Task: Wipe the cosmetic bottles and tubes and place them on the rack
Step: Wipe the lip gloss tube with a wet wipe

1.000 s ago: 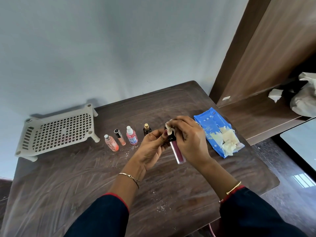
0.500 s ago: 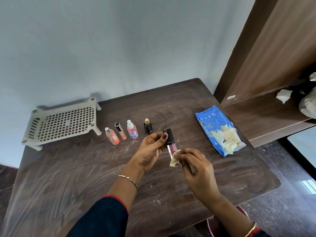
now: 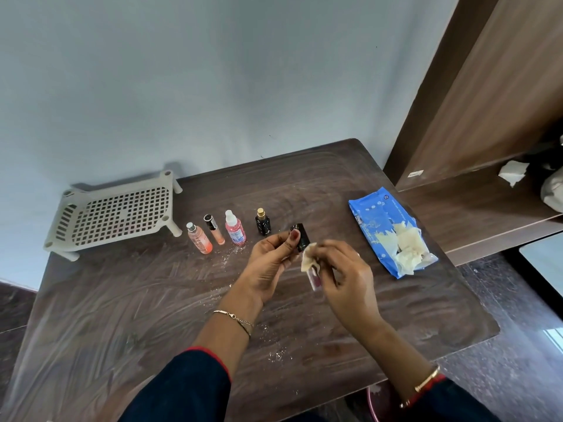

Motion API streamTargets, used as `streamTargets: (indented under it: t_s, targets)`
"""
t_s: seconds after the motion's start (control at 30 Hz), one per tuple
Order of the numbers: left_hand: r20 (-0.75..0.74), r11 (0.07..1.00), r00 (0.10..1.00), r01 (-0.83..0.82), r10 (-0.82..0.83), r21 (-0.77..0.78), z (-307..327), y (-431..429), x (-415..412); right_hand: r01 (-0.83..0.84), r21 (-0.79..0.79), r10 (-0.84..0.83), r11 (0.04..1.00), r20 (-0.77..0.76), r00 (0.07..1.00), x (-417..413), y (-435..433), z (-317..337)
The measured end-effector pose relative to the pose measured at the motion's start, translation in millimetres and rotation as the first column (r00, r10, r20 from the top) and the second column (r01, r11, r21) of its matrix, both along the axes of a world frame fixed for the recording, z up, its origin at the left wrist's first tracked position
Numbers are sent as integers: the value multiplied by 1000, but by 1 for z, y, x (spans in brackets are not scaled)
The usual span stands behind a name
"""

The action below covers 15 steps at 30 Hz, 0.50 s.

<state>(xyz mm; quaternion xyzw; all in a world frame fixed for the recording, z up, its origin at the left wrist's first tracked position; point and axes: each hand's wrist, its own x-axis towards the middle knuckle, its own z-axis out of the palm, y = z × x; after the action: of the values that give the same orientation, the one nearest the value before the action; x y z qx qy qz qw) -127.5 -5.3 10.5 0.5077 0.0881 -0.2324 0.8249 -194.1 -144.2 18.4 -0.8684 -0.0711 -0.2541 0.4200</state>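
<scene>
A row of four small bottles (image 3: 235, 228) stands between me and the rack (image 3: 115, 214), the orange bottle (image 3: 199, 240) at its left end near the rack's front leg (image 3: 176, 228). Above the rack's perforated top the way is open. Bare table (image 3: 122, 315) spreads wide to my near left. To my right the wipes pack (image 3: 380, 226) lies flat, the wooden shelf (image 3: 475, 214) just beyond it.

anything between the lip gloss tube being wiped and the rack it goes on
Yes: four small bottles stand in a row on the table between the rack and the lip gloss tube, which the left hand grips and the right hand rubs with a wipe. Carrying the tube above them looks feasible.
</scene>
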Motion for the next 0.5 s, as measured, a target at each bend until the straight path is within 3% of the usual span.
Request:
streamTargets:
  t_s: [0.2, 0.37, 0.5]
  targets:
    - [-47, 971, 996, -64, 77, 231, 5, -6, 1, -20, -111, 16, 994, -40, 999, -21, -5, -27]
    - [29, 946, 996, -85, 80, 313, 4, -16, -5, 36, -165, -38, 986, -13, 999, 3, 3, -14]
    - [-26, 931, 988, -135, 153, 340, 5, -13, -5, 31, -234, -29, 972, 11, 1000, -10, 7, -24]
